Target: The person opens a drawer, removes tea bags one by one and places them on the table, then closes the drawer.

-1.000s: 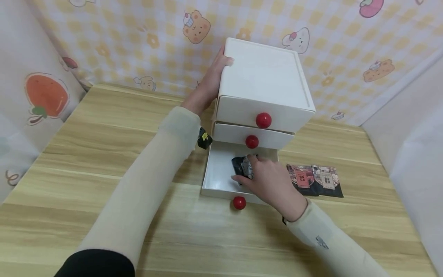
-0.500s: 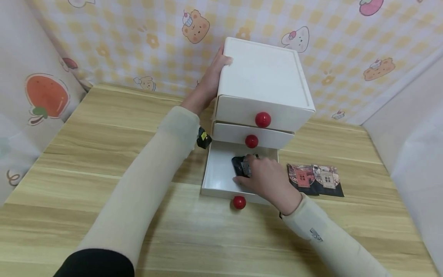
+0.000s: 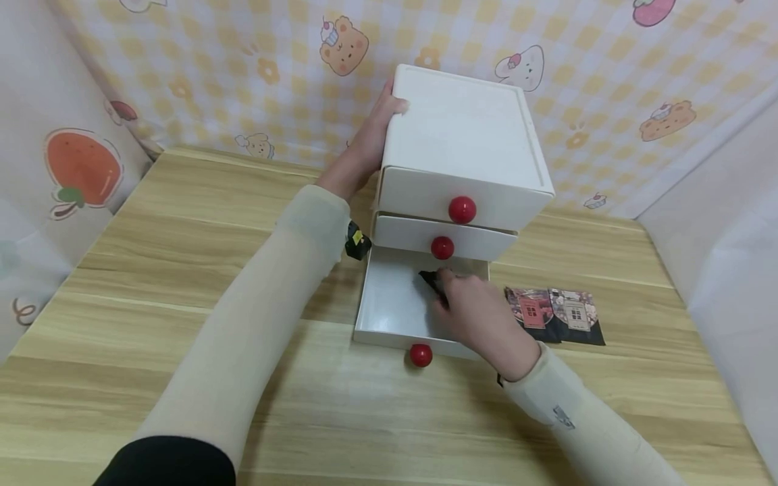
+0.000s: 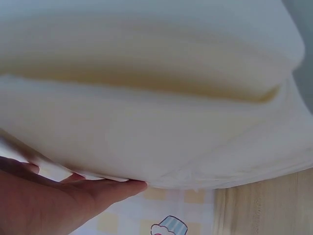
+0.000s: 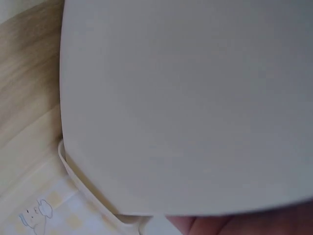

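Note:
A white cabinet [image 3: 462, 128] with red round knobs stands on the wooden table, its bottom drawer [image 3: 389, 297] pulled out. My left hand [image 3: 371, 138] rests along the cabinet's left side, thumb over the top edge. In the left wrist view, the straight fingers [image 4: 112, 188] of that hand lie against the white wall. Inside the drawer, my right hand [image 3: 480, 310] pinches a small black packet [image 3: 433, 281] that stands tilted at the fingertips, mostly hidden by the hand. The right wrist view is filled by a pale panel [image 5: 186, 107], with fingers [image 5: 210, 224] at its lower edge.
Two dark printed packets, one with a red label [image 3: 532, 314] and one with a pale label [image 3: 575, 316], lie side by side right of the drawer. The middle drawer [image 3: 419, 235] overhangs the bottom one. A checked curtain [image 3: 273, 81] hangs behind.
The black packet, earlier lying flat in the drawer under my right fingers, is now tilted up and drawn in toward the hand. My left hand has stayed on the cabinet.

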`<state>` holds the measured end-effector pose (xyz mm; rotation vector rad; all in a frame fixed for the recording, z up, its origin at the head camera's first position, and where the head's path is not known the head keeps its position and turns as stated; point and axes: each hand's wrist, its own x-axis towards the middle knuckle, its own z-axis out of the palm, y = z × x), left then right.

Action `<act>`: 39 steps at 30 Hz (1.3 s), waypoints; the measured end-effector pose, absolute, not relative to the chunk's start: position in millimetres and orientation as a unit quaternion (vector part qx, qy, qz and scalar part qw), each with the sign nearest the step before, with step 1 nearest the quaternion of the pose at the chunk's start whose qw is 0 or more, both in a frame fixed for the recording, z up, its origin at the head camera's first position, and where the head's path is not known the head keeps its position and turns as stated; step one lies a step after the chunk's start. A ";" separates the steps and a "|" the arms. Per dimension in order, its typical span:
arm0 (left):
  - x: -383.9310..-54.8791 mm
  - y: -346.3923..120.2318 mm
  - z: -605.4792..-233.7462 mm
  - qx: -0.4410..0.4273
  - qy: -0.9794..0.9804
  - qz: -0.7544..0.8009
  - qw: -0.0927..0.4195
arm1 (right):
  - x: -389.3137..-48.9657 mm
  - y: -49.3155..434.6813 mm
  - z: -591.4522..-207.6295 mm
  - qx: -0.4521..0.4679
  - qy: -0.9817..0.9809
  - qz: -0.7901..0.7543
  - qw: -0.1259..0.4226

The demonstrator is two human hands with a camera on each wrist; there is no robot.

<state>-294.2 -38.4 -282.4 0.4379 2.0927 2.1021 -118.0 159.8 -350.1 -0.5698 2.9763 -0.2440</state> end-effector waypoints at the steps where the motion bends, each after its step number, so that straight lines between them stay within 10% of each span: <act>1: -294.1 -38.0 -282.5 0.146 0.696 0.699 0.072 | -117.3 160.7 -349.7 -0.189 0.978 -0.080 0.044; 39: -291.6 -38.1 -283.1 0.139 0.709 0.688 0.070 | -81.5 229.5 -316.2 -0.334 0.906 -0.157 -0.206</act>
